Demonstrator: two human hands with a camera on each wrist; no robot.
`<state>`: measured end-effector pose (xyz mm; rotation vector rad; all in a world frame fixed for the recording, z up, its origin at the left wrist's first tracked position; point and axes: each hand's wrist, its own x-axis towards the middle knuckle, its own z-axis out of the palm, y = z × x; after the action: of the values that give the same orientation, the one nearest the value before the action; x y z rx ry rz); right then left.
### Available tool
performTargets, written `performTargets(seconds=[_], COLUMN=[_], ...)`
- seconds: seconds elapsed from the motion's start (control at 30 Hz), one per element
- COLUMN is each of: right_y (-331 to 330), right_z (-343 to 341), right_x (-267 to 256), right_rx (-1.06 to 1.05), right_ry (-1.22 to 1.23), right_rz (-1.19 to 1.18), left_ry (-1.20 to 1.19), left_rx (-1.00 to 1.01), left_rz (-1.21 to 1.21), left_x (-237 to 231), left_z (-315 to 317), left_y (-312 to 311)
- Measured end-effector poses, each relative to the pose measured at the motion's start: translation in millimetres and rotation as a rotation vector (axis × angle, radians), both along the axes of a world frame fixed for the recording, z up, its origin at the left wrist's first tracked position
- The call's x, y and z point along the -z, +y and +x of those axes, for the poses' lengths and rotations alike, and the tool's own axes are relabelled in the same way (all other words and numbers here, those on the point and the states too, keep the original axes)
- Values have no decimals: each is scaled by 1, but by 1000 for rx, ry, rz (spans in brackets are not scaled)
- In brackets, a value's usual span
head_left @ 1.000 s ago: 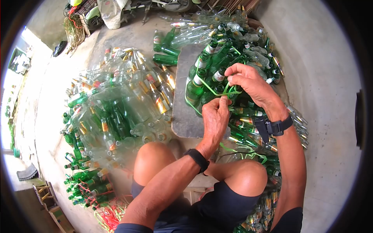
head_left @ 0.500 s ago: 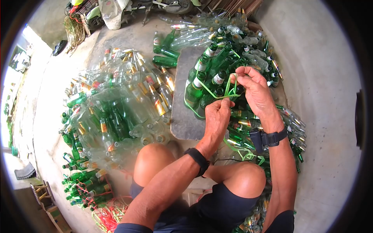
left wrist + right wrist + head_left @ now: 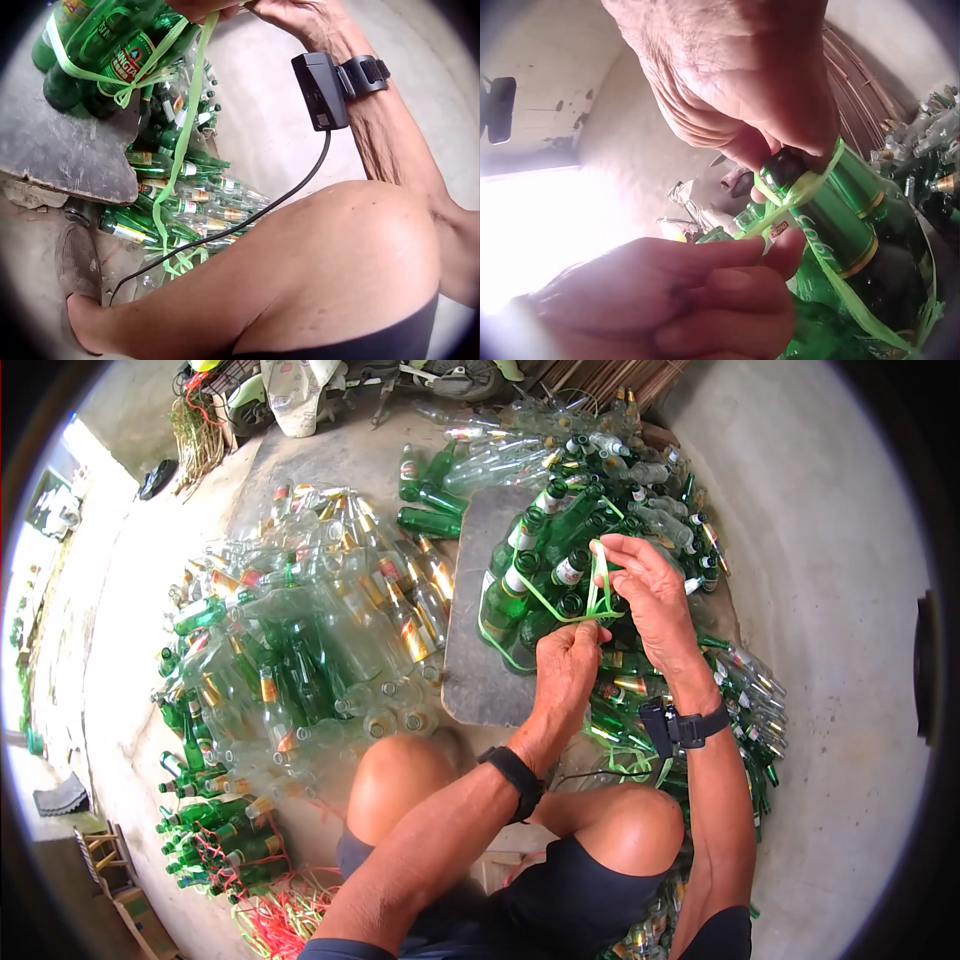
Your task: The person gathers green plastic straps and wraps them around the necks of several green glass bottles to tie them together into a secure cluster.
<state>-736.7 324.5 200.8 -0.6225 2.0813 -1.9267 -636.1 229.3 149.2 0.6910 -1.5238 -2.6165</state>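
A cluster of green bottles (image 3: 508,598) stands upright on a grey board (image 3: 470,695), with light green plastic strap (image 3: 545,603) running around it. At the near side of the cluster, my left hand (image 3: 568,668) pinches the strap between thumb and fingers. Just above and to the right, my right hand (image 3: 655,600) holds a raised loop of the same strap near the bottle necks. In the right wrist view both hands pinch strap beside a dark bottle mouth (image 3: 781,171). A knot (image 3: 124,96) and a long hanging strap (image 3: 180,150) show in the left wrist view.
Clear and green bottles (image 3: 330,630) lie in a large pile to the left. More bottles (image 3: 640,500) lie behind and to the right, near a wall (image 3: 830,610). Red and green strap (image 3: 280,920) lies at lower left. A black cable (image 3: 285,196) crosses above the leg.
My right hand has drawn the strap into a taller, narrower loop above the left hand. The left hand has moved slightly right and keeps its pinch.
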Motion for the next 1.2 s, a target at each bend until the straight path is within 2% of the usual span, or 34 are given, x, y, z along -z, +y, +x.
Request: performTargets(seconds=[0.13,0.23,0.37,0.47,0.53,0.67,0.77,0.83,1.07,1.2], right_y=[-7,-9,-10,-11,-14,-17,-16,-15,-24,-24], right_z=[-2,-3,-11,-10,-7,-7,-7,-12,-7,-12], right_x=[-5,-10,-1,-8,-14,-16,-18,-15,-31,-29], right_rx=[10,12,-15,-39,-20,-44,-32,-58,-91,-121], right_ry=[155,152,251,233,377,464,359,540,442,591], right_rz=[162,269,228,355,479,504,517,464,521,607], left_ry=[-5,8,30,14,1,-23,-28,-10,3,-13], left_rx=[-8,-22,-29,-26,-21,-14,-23,-17,-65,-41], left_rz=[47,50,76,91,141,184,194,176,225,234], left_x=[-1,0,4,1,-2,-8,-7,-7,-6,-8], left_z=[-1,-2,-4,-5,-4,-3,-2,-2,-5,-5], left_y=[2,5,7,8,7,6,5,6,10,9])
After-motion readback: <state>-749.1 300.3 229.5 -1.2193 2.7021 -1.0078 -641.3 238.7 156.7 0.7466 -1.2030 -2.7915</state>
